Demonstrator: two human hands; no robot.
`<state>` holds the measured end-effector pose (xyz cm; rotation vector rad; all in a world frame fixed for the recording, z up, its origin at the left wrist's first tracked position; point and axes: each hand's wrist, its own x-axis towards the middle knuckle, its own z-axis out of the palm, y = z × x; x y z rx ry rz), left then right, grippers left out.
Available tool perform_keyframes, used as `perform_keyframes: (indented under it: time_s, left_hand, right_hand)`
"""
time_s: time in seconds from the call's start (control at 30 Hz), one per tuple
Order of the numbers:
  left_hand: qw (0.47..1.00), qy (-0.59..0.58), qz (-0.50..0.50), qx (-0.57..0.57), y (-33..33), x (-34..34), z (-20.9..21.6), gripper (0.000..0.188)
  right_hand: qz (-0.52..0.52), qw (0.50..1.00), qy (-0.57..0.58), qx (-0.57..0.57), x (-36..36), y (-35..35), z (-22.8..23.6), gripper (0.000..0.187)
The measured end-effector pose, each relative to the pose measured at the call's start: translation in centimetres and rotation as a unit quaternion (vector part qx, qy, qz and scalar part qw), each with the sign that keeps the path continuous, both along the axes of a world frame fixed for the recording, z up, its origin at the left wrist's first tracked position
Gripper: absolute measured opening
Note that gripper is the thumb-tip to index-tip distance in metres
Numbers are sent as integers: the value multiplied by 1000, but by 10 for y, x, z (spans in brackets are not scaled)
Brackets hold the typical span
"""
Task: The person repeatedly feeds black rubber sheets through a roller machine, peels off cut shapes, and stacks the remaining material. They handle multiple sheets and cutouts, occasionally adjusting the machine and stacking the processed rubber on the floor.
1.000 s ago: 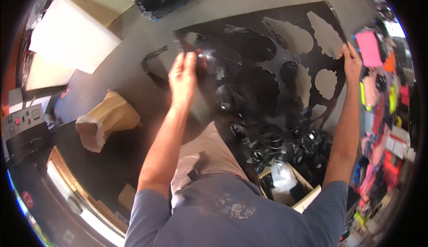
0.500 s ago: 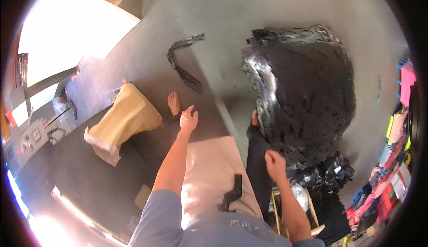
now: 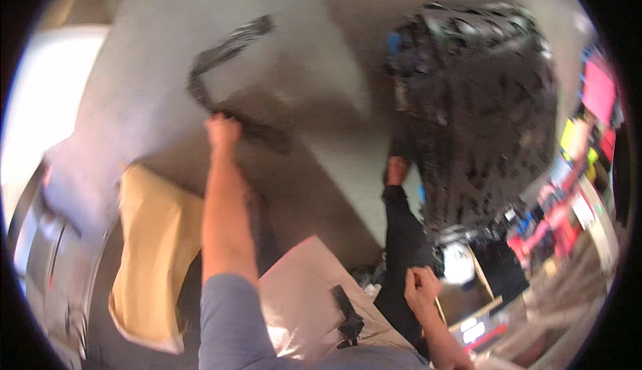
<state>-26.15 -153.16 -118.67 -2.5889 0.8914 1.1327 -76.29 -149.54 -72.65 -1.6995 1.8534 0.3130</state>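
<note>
A crumpled strip of black plastic film (image 3: 227, 48) lies bent on the floor ahead of me. My left hand (image 3: 224, 131) reaches down to the strip near its bend, fingers curled against it; blur hides the exact hold. My right hand (image 3: 422, 288) hangs beside my right leg, loosely closed with nothing visible in it. A large bundle wrapped in black plastic (image 3: 485, 116) lies to the right, by my right bare foot (image 3: 396, 169). A pale pink apron-like sheet (image 3: 301, 280) hangs from my waist, a black strap (image 3: 348, 313) on it.
A tan sack-like piece (image 3: 150, 250) is at the left, beside my left arm. Right of my right hand stands a wooden-edged box (image 3: 491, 303) with a white bag (image 3: 458, 264). Colourful folded cloth (image 3: 597, 89) is stacked along the far right.
My view has shifted and dipped. My left hand has moved forward and left, down onto the black strip. The right hand stays low at my side.
</note>
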Motion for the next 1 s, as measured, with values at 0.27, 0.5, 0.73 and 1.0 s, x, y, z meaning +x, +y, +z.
perform_keyframes:
  time_s: [0.27, 0.5, 0.73, 1.0]
  left_hand:
    - [899, 298, 128, -295, -44, -82, 166, 16]
    - [827, 351, 0, -439, -133, -203, 342, 29]
    - [844, 285, -38, -453, -208, -259, 383, 28]
    - [756, 465, 277, -369, -314, -394, 387, 20]
  right_hand:
    - [174, 969, -125, -120, 40, -243, -81, 38]
    - [458, 862, 215, -28, 77, -407, -159, 99]
    - [459, 884, 83, -27, 39, -420, -95, 37]
    - [314, 881, -149, -321, -178, -352, 77, 56]
